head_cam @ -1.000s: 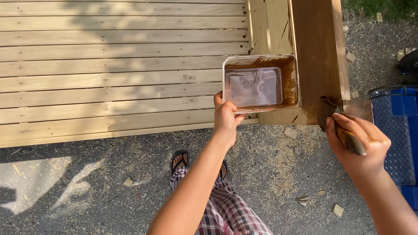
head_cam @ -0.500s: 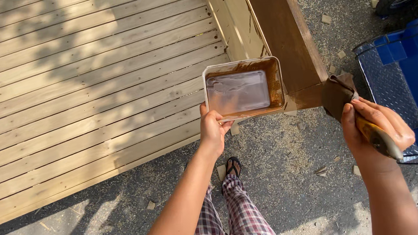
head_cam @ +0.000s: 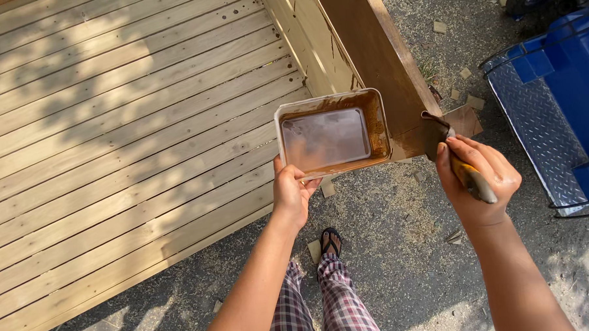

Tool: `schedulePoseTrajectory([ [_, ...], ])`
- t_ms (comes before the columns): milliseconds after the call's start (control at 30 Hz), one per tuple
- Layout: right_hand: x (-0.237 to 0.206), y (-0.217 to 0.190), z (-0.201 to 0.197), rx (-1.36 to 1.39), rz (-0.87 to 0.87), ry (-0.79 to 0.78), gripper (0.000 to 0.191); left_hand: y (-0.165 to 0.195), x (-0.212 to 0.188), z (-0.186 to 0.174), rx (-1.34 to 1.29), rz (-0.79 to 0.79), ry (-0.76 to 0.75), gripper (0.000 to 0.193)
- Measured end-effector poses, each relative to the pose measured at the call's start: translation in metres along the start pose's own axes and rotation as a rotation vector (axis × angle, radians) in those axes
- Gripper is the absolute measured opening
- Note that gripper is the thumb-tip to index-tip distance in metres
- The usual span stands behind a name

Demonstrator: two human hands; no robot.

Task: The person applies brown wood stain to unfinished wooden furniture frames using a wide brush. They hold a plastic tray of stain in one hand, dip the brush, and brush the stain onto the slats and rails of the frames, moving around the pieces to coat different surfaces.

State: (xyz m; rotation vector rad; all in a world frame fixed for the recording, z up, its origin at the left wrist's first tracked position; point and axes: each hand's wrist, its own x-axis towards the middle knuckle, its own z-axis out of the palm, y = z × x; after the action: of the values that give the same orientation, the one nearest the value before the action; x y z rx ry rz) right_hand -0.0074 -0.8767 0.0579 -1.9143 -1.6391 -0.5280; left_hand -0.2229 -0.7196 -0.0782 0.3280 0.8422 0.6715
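Gripping a brush (head_cam: 461, 163), bristles up-left, right hand (head_cam: 481, 182); left hand (head_cam: 291, 193) clamps tray (head_cam: 332, 133).

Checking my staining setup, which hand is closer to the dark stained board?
Right. The right hand presses the paintbrush against the stained board; the left hand holds the tray just beside it.

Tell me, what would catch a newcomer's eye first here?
Probably the rectangular tray of brown stain, held at centre by the left hand. Right beside it, the right hand presses a brush to the dark-stained board, which stands out against the pale wooden deck on the left.
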Motion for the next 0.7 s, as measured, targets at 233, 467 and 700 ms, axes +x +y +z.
schedulePoseTrajectory([
  [233, -0.013, -0.01, -0.001, 0.033, 0.136, 0.147, 0.008, 0.003, 0.005, -0.003, 0.02, 0.021, -0.024, 0.045],
  [467, -0.025, -0.004, 0.031, 0.017, 0.2, 0.203, 0.009, 0.01, 0.006, -0.006, 0.02, 0.01, -0.014, 0.054],
  [700, -0.039, -0.008, 0.028, -0.04, 0.178, 0.235, 0.006, 0.016, 0.003, -0.004, 0.051, 0.011, -0.042, 0.056],
])
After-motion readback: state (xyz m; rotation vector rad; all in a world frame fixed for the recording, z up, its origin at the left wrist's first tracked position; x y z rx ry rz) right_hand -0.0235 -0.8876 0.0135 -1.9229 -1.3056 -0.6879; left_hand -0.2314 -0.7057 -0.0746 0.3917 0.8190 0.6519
